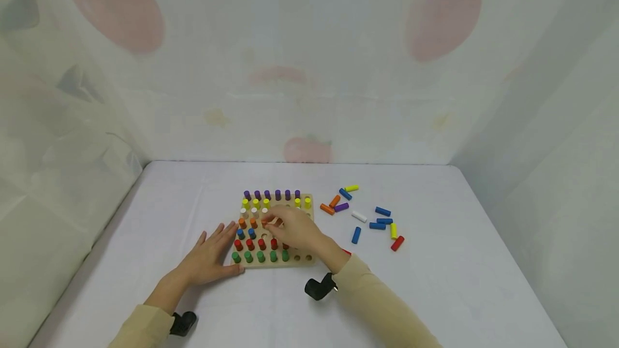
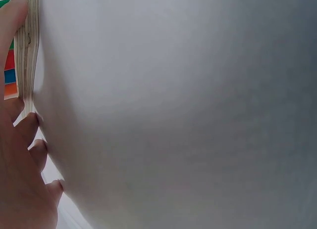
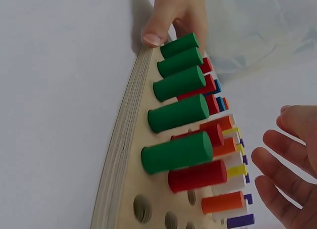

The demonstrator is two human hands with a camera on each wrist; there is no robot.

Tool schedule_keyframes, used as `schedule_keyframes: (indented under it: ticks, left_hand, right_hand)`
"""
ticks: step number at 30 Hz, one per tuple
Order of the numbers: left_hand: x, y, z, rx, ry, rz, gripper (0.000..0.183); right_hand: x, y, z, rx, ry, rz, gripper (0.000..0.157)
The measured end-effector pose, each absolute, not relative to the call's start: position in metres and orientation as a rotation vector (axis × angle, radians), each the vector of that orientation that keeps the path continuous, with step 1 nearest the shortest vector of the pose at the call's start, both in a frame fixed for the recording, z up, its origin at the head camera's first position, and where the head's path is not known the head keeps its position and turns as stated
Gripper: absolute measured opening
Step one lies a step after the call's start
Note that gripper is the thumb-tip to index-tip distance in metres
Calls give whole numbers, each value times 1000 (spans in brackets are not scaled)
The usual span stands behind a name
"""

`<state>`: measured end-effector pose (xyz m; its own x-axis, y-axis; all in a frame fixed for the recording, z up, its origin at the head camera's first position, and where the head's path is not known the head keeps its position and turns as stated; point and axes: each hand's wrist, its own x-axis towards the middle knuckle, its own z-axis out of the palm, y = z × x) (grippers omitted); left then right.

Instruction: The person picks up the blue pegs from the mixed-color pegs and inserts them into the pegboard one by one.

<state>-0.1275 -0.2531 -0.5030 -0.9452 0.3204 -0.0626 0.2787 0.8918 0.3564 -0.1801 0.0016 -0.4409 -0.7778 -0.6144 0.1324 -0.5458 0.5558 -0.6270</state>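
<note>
A wooden peg board [image 1: 302, 263] lies on the table with rows of coloured pegs standing in it: purple, yellow, white, orange, blue, red and green. My left hand [image 1: 210, 256] rests spread at the board's left side, thumb at the near corner. Over the middle of the board is my right hand [image 1: 292, 226], its thumb and index finger pinching an orange peg [image 1: 264, 224] in the orange row. The other fingers hang loosely bent in the right wrist view, where a green peg [image 3: 178, 152] stands near bare holes. The right hand hides part of the middle rows.
Loose pegs lie scattered right of the board, among them a white peg [image 1: 359, 217], a purple peg [image 1: 341, 207], a red peg [image 1: 397, 243] and several blue ones. Another red peg [image 1: 346, 252] shows partly behind the right wrist. Pale curtains enclose the white table [image 1: 435, 283].
</note>
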Motion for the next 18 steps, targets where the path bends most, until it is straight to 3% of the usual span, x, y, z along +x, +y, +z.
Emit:
schedule_keyframes:
  ticks: [18]
  left_hand:
    - [-125,-254,-497,454,2933,535,104]
  right_hand:
    - [-177,66,-447,-1017,2660,-1158,31]
